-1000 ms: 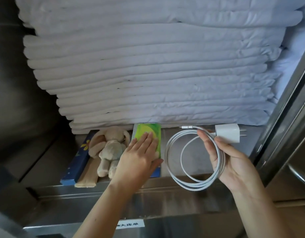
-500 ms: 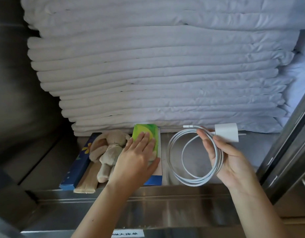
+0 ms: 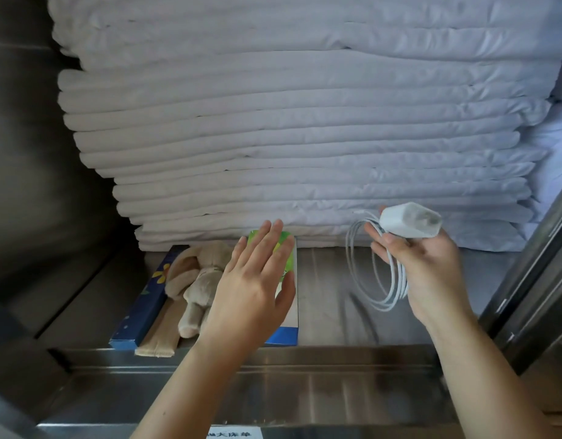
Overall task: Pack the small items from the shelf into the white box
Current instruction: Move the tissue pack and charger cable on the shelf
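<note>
My right hand (image 3: 428, 264) holds a white charger plug (image 3: 409, 220) and its coiled white cable (image 3: 376, 270), lifted above the steel shelf (image 3: 330, 299). My left hand (image 3: 254, 280) lies flat, fingers spread, on a green packet (image 3: 287, 251) that sits on a blue and white box (image 3: 289, 324). A beige plush rabbit (image 3: 195, 280) lies just left of that hand, beside a blue box with a yellow flower (image 3: 146, 302) and a tan cloth strip (image 3: 160, 337). No white box is in view.
A tall stack of folded white sheets (image 3: 305, 137) fills the back of the shelf. A metal post (image 3: 533, 274) rises at the right. The shelf's steel front lip (image 3: 273, 384) carries a small white label (image 3: 233, 434).
My right hand has raised the charger and coiled cable off the shelf and tilted them upright. My left hand has stayed flat on the green packet.
</note>
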Tool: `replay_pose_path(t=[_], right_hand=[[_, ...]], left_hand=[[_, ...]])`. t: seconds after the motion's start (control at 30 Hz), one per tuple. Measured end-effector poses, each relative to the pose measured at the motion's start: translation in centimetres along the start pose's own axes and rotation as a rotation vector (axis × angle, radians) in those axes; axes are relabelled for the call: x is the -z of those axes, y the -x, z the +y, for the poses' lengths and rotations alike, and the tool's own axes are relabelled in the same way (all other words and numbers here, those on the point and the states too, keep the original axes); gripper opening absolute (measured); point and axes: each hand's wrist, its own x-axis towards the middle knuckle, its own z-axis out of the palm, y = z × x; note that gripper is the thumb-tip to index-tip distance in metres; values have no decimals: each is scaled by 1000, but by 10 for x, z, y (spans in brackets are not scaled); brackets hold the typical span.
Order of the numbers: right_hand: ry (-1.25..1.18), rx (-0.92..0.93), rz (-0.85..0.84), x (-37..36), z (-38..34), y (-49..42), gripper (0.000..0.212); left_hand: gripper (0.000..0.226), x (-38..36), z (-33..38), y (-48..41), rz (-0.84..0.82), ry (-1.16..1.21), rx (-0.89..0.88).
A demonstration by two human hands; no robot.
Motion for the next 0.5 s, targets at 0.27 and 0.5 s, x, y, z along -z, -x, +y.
replay_pose_path(t=[0.27, 0.5], right_hand=[[532, 153, 68, -4, 25, -11, 43], [999, 242, -111, -15, 22, -12, 45]], left_hand=[[41, -3, 19, -4, -13, -9, -27], [63, -24, 36, -20, -67, -34, -19]])
